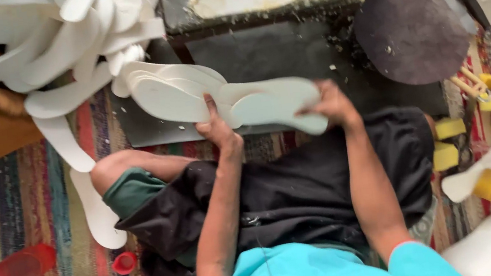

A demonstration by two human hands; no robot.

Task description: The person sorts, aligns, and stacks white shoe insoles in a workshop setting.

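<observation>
Two hands are holding white soles over the lap: the left hand [219,129] is gripping a sole [167,97], the right hand [331,104] another sole [283,109]. Lining their edges up before pressing should be helping them match.

insoles we're holding [276,105]: pale, flat, foot-shaped cutouts, a few stacked and fanned out
pose: lying sideways, toes pointing right
spot: middle of the scene, just above our lap, overlapping the near stack on the left
</observation>
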